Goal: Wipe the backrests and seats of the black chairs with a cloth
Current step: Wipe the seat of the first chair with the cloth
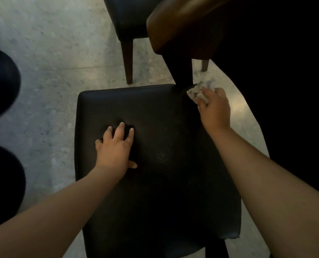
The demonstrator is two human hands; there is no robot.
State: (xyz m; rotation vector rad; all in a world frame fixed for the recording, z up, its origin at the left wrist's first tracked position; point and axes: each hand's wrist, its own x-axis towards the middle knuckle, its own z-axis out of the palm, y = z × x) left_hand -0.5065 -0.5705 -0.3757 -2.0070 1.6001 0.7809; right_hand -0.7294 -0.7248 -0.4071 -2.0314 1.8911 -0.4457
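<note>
Item 1, black chair seat (155, 183), centre of frame. We see no backrest on it.

Item 2, left hand (115, 148), mid-left of the seat: fingers spread and straight, pressed into the cushion. We judge it braces the chair.

Item 3, right hand (215, 108), right of centre: fingers curled round a crumpled pale cloth (199, 90), held at the seat's far right corner, likely to wipe that edge. Its fingertips are buried in the folds.

Item 4, brown table edge (182, 25), upper right; beneath it all is black.

Item 5, second chair (128, 17), top centre, cut off.

Item 6, dark rounded shapes (0, 84), left edge: we cannot identify them.
</note>
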